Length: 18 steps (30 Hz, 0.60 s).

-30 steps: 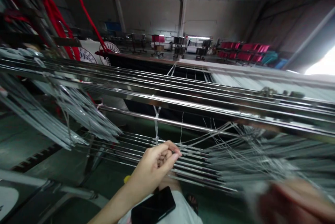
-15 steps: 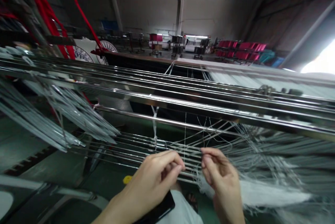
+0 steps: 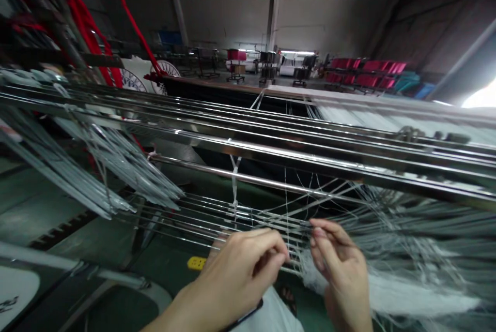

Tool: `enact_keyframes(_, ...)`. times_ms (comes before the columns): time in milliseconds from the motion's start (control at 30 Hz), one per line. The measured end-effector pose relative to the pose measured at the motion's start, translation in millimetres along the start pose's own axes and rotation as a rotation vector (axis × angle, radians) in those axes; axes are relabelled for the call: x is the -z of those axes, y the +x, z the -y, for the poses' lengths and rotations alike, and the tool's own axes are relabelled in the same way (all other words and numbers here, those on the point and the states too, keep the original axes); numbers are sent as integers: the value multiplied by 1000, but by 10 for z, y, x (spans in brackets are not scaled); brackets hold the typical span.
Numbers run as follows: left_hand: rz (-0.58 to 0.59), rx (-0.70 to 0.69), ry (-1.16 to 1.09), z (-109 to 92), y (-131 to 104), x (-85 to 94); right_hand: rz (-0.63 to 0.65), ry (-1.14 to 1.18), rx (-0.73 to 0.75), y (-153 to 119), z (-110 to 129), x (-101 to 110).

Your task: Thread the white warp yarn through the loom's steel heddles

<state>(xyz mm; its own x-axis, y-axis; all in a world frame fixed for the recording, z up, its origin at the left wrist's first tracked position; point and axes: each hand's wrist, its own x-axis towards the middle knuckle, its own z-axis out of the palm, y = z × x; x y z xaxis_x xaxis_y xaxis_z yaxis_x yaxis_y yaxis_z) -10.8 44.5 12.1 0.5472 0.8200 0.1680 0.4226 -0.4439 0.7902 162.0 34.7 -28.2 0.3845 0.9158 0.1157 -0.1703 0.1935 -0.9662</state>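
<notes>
My left hand (image 3: 250,267) is closed in a pinch, its fingertips at the lower end of a thin white thread (image 3: 287,202) that runs down from the metal bars. To its right, my right hand (image 3: 343,267) also pinches, thumb against forefinger. A small dark, slim tip seems to show at those fingers, too small to name. Both hands are in front of thin metal rods (image 3: 209,226). Close beside my right hand lies a bundle of loose white yarn (image 3: 418,290), with many grey-white strands (image 3: 437,218) behind it.
Long shiny metal bars (image 3: 271,152) cross the view above my hands. Grey heddle-like strips (image 3: 132,166) hang at the left. A metal chair frame (image 3: 104,276) and a yellow object (image 3: 196,263) are low on the left. Pink stacks on racks (image 3: 382,67) stand far back.
The view has shifted a little, so the whole scene sits slightly farther right. Both hands keep their pinch, and the thread still meets my left fingertips.
</notes>
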Motion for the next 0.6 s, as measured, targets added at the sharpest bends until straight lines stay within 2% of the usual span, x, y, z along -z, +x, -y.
enact_keyframes(67, -27, 35, -35, 11, -60, 25, -52, -116, 8, -51, -9, 78)
enact_keyframes(133, -10, -8, -60, -82, -78, -16, -37, -193, 59, -16, 18, 70)
enact_keyframes(233, 76, -149, -29, -275, -12, -140, 146, -168, 57, 135, 64, -74)
enact_keyframes(300, 146, -187, 59, -332, 37, -182, 201, -76, 61, 201, 59, -158)
enact_keyframes(367, 190, -182, 138, -295, 43, -162, 130, 18, 84, 187, 23, -167)
enact_keyframes(467, 128, -110, 126, -140, -11, -99, 9, 18, 82, 57, -27, -100)
enact_keyframes(533, 107, -52, 99, -69, -50, -109, 30, -67, 76, -14, -16, -92)
enact_keyframes(600, 160, -98, 92, -71, -80, -166, 134, -115, 51, -16, 28, -133)
